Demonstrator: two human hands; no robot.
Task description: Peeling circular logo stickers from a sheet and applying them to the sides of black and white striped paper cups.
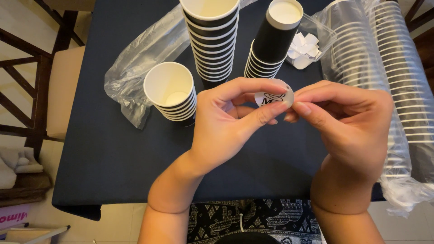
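Both my hands meet above the dark blue table [113, 153]. Between them is a small round white sticker [273, 96] with a black print. My left hand [230, 122] pinches it from the left with thumb and forefinger. My right hand [348, 122] pinches its right edge with the fingertips. Just behind the hands stand three stacks of black paper cups with white insides: a short stack [172, 92] at the left, a tall upright stack [212, 36] in the middle, and an upside-down stack [271, 43] to the right.
A clear plastic tub [312, 43] of white stickers sits behind the upside-down stack. Two long plastic sleeves of stacked cups [398, 90] lie along the right edge. An empty crumpled plastic sleeve [140, 58] lies at the left. A wooden chair [40, 86] stands left of the table.
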